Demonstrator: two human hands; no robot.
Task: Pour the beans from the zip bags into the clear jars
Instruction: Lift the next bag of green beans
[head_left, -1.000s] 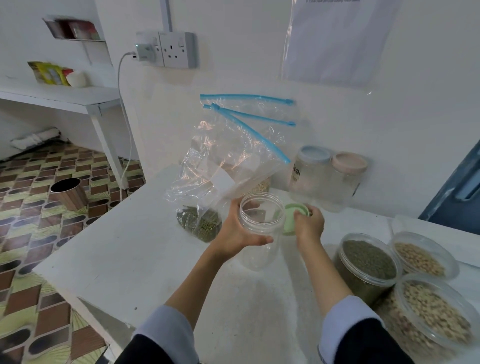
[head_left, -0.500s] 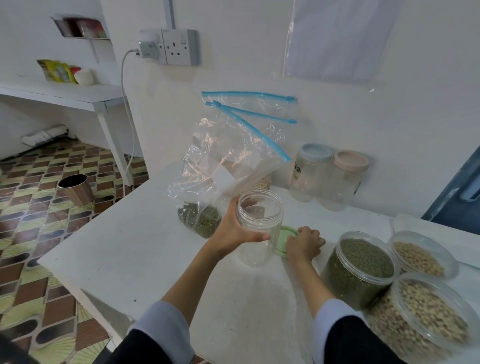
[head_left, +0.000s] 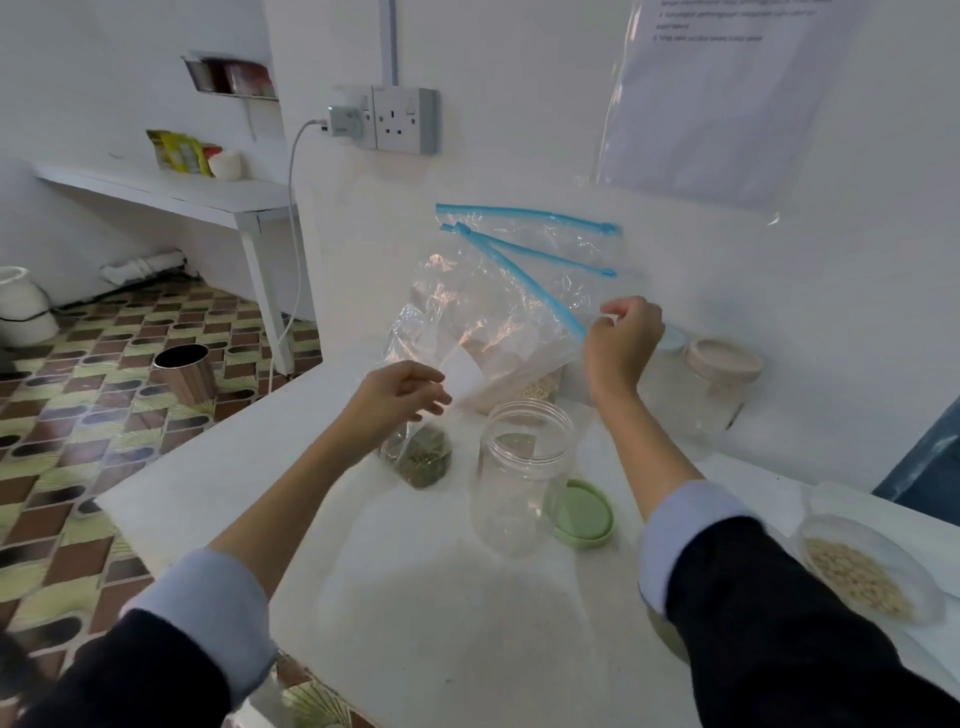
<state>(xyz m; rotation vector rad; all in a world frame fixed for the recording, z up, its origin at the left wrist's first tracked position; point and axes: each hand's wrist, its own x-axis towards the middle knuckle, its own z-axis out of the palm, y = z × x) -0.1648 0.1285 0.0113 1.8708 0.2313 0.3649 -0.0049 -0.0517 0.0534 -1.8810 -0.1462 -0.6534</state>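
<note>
Zip bag (head_left: 483, 332) stands between both hands (head_left: 400, 397), right hand (head_left: 621, 340) pinching its corner.

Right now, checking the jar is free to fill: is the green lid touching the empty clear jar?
Cannot tell. In the head view the green lid lies flat right beside the empty clear jar, whose base overlaps its edge.

Clear zip bags (head_left: 498, 332) with bright blue zipper strips; dark green beans (head_left: 423, 457) at the bottom of the front one, pale tan beans (head_left: 537, 387) behind. Colourless open jar (head_left: 519, 478) beside a pale green lid (head_left: 584, 514). Pale pink lid (head_left: 724, 361) on a clear jar by the wall. Beige beans in a clear tub (head_left: 857, 577). White table (head_left: 415, 597), white wall. Light blue cuffs (head_left: 208, 597) under dark navy sleeves. Floor tiles (head_left: 78, 415) patterned in brown, black and yellow-green. Grey socket (head_left: 405, 120)
</note>
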